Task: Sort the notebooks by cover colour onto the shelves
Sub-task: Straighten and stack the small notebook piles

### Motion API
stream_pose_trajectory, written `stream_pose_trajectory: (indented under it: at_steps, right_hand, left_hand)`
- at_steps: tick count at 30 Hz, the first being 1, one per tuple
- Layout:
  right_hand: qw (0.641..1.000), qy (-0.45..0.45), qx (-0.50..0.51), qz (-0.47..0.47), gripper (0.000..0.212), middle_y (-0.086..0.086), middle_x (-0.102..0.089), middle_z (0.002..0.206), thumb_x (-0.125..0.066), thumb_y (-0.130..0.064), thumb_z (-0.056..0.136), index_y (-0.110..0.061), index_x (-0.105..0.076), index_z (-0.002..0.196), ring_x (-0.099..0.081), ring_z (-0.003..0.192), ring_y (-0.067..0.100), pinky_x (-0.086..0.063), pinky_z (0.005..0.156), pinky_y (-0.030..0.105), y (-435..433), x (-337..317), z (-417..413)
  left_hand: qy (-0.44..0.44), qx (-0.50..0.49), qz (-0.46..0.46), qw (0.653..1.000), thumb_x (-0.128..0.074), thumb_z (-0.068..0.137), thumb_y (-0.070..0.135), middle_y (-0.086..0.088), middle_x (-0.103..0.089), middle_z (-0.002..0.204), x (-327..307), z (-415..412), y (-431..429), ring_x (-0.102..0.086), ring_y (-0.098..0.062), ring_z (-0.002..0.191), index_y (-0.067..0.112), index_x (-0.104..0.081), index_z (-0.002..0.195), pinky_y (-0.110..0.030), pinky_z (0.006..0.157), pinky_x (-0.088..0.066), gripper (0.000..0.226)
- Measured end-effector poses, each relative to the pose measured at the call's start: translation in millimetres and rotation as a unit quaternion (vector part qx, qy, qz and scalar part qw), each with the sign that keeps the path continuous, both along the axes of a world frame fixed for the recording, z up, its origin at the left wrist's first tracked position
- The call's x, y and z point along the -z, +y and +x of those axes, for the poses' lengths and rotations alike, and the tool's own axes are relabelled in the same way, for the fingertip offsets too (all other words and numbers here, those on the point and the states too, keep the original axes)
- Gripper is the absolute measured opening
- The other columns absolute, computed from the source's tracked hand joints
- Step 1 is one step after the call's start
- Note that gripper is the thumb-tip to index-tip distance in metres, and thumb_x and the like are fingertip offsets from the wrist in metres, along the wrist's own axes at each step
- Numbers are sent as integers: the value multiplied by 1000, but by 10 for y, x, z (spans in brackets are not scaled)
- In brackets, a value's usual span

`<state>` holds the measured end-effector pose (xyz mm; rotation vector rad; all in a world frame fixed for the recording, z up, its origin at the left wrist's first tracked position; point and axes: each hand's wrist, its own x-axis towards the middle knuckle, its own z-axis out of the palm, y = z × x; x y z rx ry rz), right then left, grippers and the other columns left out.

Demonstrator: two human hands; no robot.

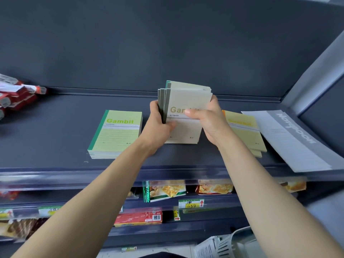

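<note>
A fanned bunch of beige notebooks (188,101) with grey-green spines is held upright above the dark shelf (55,138). My left hand (160,123) grips the spine side. My right hand (208,121) grips the right side, its thumb lying across the front cover. One beige notebook's lower part (184,135) hangs below the hands, close to the shelf. A short stack of green notebooks (116,133) lies flat to the left. A stack of yellow notebooks with orange spines (245,131) lies to the right, partly behind my right wrist.
A large grey-white notebook (292,140) lies at the shelf's right end, overhanging the front edge. Red packets (16,95) are piled at the far left. Snack packs (165,190) fill the lower shelves. A white basket (223,244) stands at the bottom right.
</note>
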<state>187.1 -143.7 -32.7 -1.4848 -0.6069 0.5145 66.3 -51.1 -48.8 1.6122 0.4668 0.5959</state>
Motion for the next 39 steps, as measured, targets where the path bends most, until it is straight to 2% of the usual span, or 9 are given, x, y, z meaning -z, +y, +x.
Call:
stream_pose_trajectory:
  at_steps: [4,10,17,20,22,25,29,32,39]
  right_hand:
    - [999,-23,-25,6,70,-2,-56,110,-69,-10,57,-20,-35,117,-55,106,14,-50,91,32,-31,-35,-57]
    - [999,-24,-43,5,85,-3,-50,112,-66,-9,58,-28,-29,132,-49,108,14,-47,89,29,-39,-39,-98]
    - [993,-80,-42,-77,64,2,-62,119,-68,-16,67,-15,-45,127,-58,114,19,-47,99,38,-33,-59,-80]
    - [987,-77,-40,-133,38,0,-67,112,-70,-5,79,-13,-58,115,-62,107,17,-47,100,38,-11,-136,13]
    - [978,-63,-32,-199,39,-1,-68,110,-76,-15,77,-10,-61,112,-63,104,18,-47,99,38,25,-131,70]
    - [957,-39,-17,-288,58,3,-68,110,-84,-31,65,-9,-60,113,-64,101,24,-51,93,42,81,-42,49]
    - [952,-35,7,-305,45,4,-68,100,-82,-27,73,-7,-59,105,-65,88,22,-53,70,31,135,1,-8]
    - [947,-52,14,-317,37,-2,-59,88,-80,-28,77,-10,-53,94,-55,74,14,-37,52,24,138,-12,-36]
    - [946,-57,25,-317,41,4,-61,106,-80,-28,77,-10,-52,100,-56,89,21,-33,49,23,182,45,-45]
  left_hand:
    - [-23,6,9,1000,-53,88,-8,12,-53,103,-6,-12,-7,-52,1,95,18,-28,117,-15,84,-46,46]
    - [-39,3,1,999,-60,90,1,10,-51,113,2,25,-37,-51,-4,103,18,-26,126,-16,86,-44,52]
    - [15,-31,9,999,-63,90,10,13,-56,101,-31,45,7,-54,-1,93,17,-37,113,-15,78,-44,35]
    - [63,-17,-29,997,-66,87,10,4,-59,106,-85,67,67,-58,-12,99,11,-39,113,-26,86,-48,38]
    - [125,-28,-41,991,-70,85,15,-2,-63,108,-118,58,111,-61,-18,98,7,-46,114,-31,85,-51,39]
    - [196,-54,-42,978,-73,82,19,-5,-68,97,-146,12,111,-65,-21,85,4,-59,104,-31,72,-54,30]
    - [247,-77,21,966,-72,83,22,-1,-60,82,-152,1,86,-56,-16,69,9,-54,87,-24,54,-44,23]
    - [278,-89,67,954,-71,84,25,-3,-58,78,-151,36,85,-56,-21,72,10,-50,79,-27,54,-43,27]
    - [321,-109,167,926,-69,85,30,0,-47,66,-125,64,63,-51,-21,66,5,-51,86,-27,46,-32,30]
